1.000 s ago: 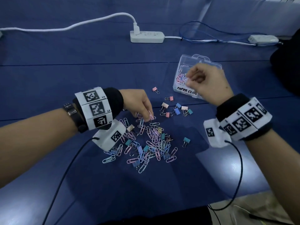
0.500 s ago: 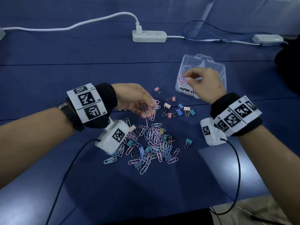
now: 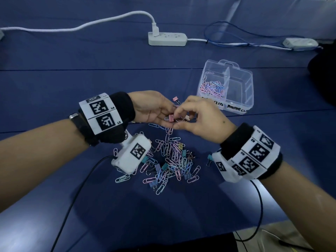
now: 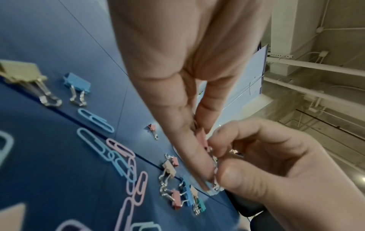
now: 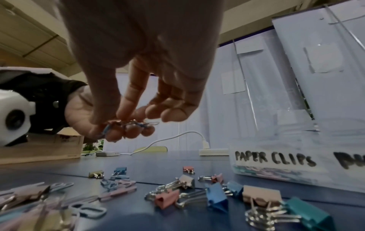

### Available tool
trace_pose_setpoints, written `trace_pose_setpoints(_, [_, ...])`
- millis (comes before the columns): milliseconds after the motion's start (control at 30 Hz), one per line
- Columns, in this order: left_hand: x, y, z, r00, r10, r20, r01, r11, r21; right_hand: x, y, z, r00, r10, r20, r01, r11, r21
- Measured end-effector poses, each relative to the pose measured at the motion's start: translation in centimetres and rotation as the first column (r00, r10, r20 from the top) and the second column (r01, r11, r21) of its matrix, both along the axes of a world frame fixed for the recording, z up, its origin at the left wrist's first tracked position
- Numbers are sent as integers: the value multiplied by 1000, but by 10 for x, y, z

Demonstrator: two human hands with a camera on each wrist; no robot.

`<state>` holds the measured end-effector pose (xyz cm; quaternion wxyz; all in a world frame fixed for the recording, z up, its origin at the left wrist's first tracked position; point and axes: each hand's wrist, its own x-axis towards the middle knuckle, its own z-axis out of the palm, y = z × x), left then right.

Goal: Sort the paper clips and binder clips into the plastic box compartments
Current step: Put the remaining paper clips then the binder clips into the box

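My left hand (image 3: 161, 113) lies palm up above the blue table, fingers nearly straight, carrying a pink binder clip (image 3: 171, 117) and a few paper clips. My right hand (image 3: 177, 120) reaches in from the right, its thumb and forefinger pinching the pink binder clip (image 4: 203, 139) on those fingers. In the right wrist view the pinch of my right hand (image 5: 116, 121) is blurred. The clear plastic box (image 3: 243, 108) stands at the back right. Pastel paper clips (image 3: 212, 87) fill its left compartment, labelled PAPER CLIPS (image 5: 274, 158). A mixed pile of clips (image 3: 172, 157) lies below both hands.
Loose binder clips (image 5: 215, 197) lie between the pile and the box, and one pink binder clip (image 3: 175, 99) lies behind my hands. A white power strip (image 3: 167, 39), its cord, a blue cable (image 3: 227, 33) and an adapter (image 3: 300, 43) run along the back.
My right hand came away from the box to my left hand. My left hand rose from the pile, turned palm up with clips on it, and the right now pinches among them.
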<state>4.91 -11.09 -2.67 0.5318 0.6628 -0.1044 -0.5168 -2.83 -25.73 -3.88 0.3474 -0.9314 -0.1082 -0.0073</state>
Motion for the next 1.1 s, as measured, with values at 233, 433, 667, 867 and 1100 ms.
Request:
trace_pose_setpoints(233, [-1, 0, 2, 1000, 7, -10, -8, 1000, -11, 0, 2, -4, 993, -101, -64, 106, 992, 72])
trace_pose_setpoints(433, [-2, 0, 1, 1000, 4, -22, -4, 1000, -9, -1, 2, -3, 981, -136, -140, 152, 983, 105])
trace_pose_setpoints(667, [0, -2, -2, 999, 38, 27, -38, 999, -11, -8, 2, 0, 998, -69, -13, 68, 991, -115])
trace_pose_setpoints(867, [4, -2, -6, 999, 18, 39, -18, 1000, -5, -10, -5, 2, 999, -32, -26, 30, 996, -89])
trace_pose_setpoints(1100, [26, -9, 2, 979, 150, 141, -148, 989, -22, -21, -32, -7, 956, -71, -284, -16, 956, -293])
